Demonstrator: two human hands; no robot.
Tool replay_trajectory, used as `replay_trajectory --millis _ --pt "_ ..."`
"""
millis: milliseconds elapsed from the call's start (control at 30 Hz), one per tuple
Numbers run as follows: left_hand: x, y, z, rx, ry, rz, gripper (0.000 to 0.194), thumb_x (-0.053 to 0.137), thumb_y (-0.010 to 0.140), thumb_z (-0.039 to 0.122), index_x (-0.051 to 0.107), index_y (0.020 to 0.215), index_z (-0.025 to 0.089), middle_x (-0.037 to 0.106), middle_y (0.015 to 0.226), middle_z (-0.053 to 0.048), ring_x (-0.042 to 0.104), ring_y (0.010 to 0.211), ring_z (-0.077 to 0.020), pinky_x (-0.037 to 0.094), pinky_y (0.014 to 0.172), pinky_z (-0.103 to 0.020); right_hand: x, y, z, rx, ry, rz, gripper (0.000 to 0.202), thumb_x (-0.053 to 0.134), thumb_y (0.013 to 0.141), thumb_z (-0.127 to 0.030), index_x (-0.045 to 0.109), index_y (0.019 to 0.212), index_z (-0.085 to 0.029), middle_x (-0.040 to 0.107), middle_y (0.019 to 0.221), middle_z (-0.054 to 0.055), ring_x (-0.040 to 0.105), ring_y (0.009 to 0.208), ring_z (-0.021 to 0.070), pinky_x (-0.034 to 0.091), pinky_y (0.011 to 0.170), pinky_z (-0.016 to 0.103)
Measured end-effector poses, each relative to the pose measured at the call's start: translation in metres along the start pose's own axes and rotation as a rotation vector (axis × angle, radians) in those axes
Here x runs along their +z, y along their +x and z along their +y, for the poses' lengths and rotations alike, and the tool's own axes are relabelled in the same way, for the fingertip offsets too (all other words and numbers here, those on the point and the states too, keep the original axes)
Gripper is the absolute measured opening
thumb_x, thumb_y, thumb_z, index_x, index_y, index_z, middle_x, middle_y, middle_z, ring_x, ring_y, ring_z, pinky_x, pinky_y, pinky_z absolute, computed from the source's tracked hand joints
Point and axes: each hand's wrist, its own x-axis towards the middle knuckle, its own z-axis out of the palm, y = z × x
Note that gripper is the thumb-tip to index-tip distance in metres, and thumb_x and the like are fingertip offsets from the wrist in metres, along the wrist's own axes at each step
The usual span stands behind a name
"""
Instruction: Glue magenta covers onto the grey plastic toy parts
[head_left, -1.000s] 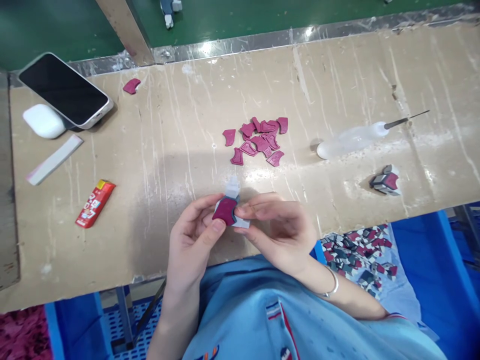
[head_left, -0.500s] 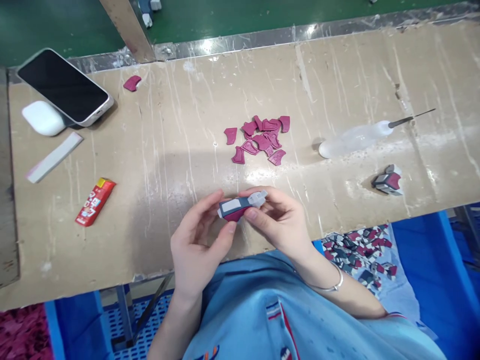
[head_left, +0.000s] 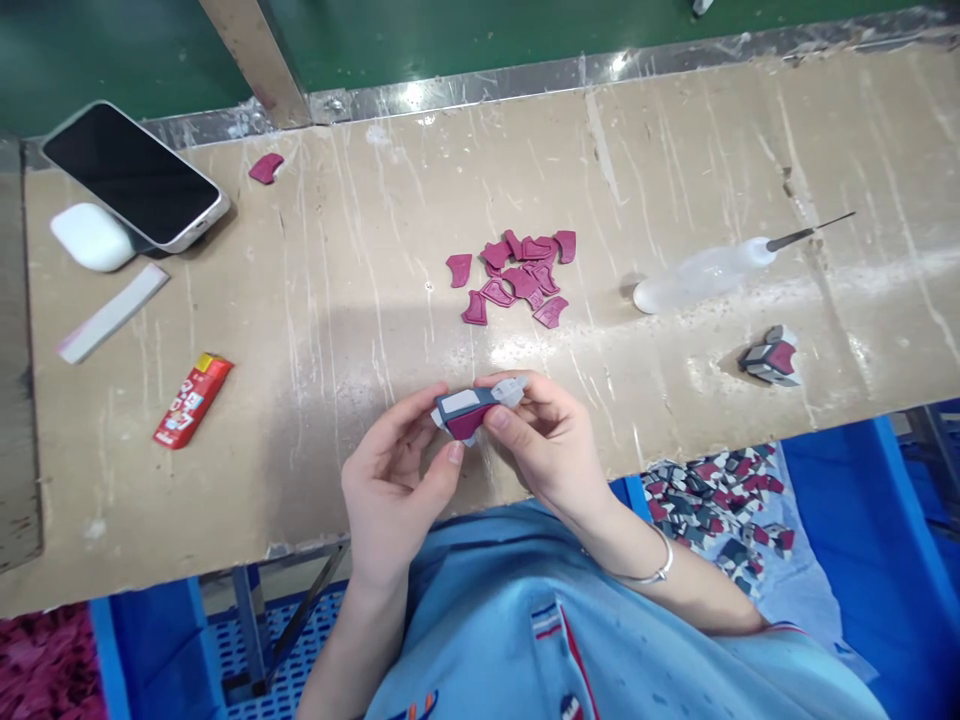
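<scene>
Between my two hands, over the front of the bench, is a small plastic toy part (head_left: 469, 422) in dark grey, pale grey and maroon. My right hand (head_left: 546, 432) pinches its pale right end between thumb and fingers. My left hand (head_left: 401, 475) is curled about the left end, thumb tip at the lower edge and fingertips behind. Beyond the hands lies a loose pile of flat maroon plastic pieces (head_left: 519, 283). A similar assembled toy part (head_left: 772, 357) rests near the right front edge.
A translucent bottle with a needle tip (head_left: 697, 277) lies at right. On the left are a phone (head_left: 139, 180), a white case (head_left: 91, 237), a pale strip (head_left: 112, 314), a red packet (head_left: 193, 402) and one maroon piece (head_left: 265, 168). Below the bench, blue crates (head_left: 847, 520) hold parts.
The toy part has tilted, so more of its maroon side shows, and the left thumb has slid slightly lower. The whole view has shifted a little.
</scene>
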Motion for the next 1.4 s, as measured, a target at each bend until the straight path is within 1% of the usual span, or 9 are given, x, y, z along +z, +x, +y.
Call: replay_trajectory --millis 267,367,467,567,733,933,1100,1233,1400 --pt "0.004 0.001 0.000 0.062 -0.021 0.054 0.030 0.095 0.081 0.012 0.091 0.106 0.027 0.091 0.107 -0.003 0.089 0.099 -0.0208 0.071 0.092 -0.024 0.005 -0.004 0.006 -0.087 0.003 0.023 0.031 0.094 0.088 -0.050 0.082 0.103 -0.026 0.087 0.099 0.004 0.085 0.091 0.0211 0.074 0.087 0.036" --pt "0.003 0.001 0.001 0.028 0.013 0.064 0.025 0.094 0.082 0.017 0.090 0.105 0.025 0.091 0.108 -0.005 0.089 0.099 -0.0225 0.072 0.092 -0.028 0.006 -0.004 0.005 -0.092 -0.033 0.053 0.031 0.096 0.086 -0.049 0.082 0.102 -0.026 0.088 0.101 0.005 0.086 0.095 0.0230 0.075 0.091 0.038" --pt "0.001 0.003 0.003 0.012 -0.018 -0.013 0.029 0.097 0.084 0.029 0.090 0.112 0.027 0.090 0.116 -0.007 0.088 0.108 -0.0250 0.072 0.096 -0.031 0.005 -0.004 0.003 -0.059 -0.077 0.062 0.034 0.095 0.086 -0.052 0.081 0.103 -0.026 0.087 0.099 0.005 0.086 0.095 0.0245 0.075 0.089 0.040" --pt "0.003 0.004 0.005 0.005 -0.046 -0.043 0.034 0.101 0.081 0.037 0.090 0.112 0.030 0.090 0.113 -0.005 0.087 0.106 -0.0239 0.072 0.095 -0.030 0.003 -0.004 0.003 -0.135 -0.082 0.049 0.031 0.092 0.091 -0.051 0.081 0.105 -0.026 0.087 0.102 0.005 0.086 0.096 0.0234 0.074 0.090 0.038" --pt "0.011 0.003 0.002 0.044 0.085 0.076 0.018 0.098 0.083 0.030 0.091 0.100 0.028 0.090 0.099 -0.002 0.087 0.093 -0.0212 0.072 0.085 -0.027 0.001 -0.004 0.003 -0.244 -0.212 0.014 0.016 0.086 0.098 -0.037 0.080 0.108 -0.026 0.086 0.105 0.006 0.084 0.097 0.0219 0.072 0.089 0.035" --pt "0.011 0.001 -0.002 0.113 0.056 0.068 0.017 0.097 0.087 0.031 0.092 0.104 0.032 0.090 0.101 0.000 0.086 0.095 -0.0196 0.071 0.085 -0.025 0.002 -0.003 0.003 -0.382 -0.315 0.022 0.009 0.080 0.098 -0.024 0.079 0.107 -0.026 0.084 0.103 0.005 0.082 0.095 0.0205 0.069 0.088 0.034" --pt "0.010 0.006 0.003 -0.034 -0.048 -0.006 0.019 0.098 0.087 0.036 0.092 0.105 0.032 0.090 0.102 -0.001 0.087 0.094 -0.0189 0.070 0.085 -0.023 -0.002 0.000 -0.002 -0.311 -0.329 0.003 0.010 0.084 0.098 -0.033 0.082 0.106 -0.027 0.085 0.102 0.005 0.081 0.092 0.0217 0.069 0.083 0.037" --pt "0.012 0.005 0.004 0.048 0.031 0.034 0.016 0.096 0.089 0.035 0.091 0.104 0.030 0.090 0.102 -0.002 0.087 0.096 -0.0192 0.071 0.089 -0.026 -0.005 0.003 -0.006 -0.282 -0.319 -0.055 0.014 0.084 0.098 -0.035 0.081 0.109 -0.027 0.085 0.108 0.007 0.081 0.101 0.0232 0.069 0.096 0.041" --pt "0.011 0.005 0.009 0.035 0.107 -0.023 0.016 0.097 0.088 0.031 0.092 0.103 0.030 0.091 0.100 -0.001 0.087 0.092 -0.0182 0.070 0.083 -0.022 -0.005 0.002 -0.007 -0.311 -0.315 0.014 0.010 0.085 0.096 -0.033 0.081 0.101 -0.026 0.085 0.101 0.006 0.080 0.092 0.0220 0.068 0.085 0.038"
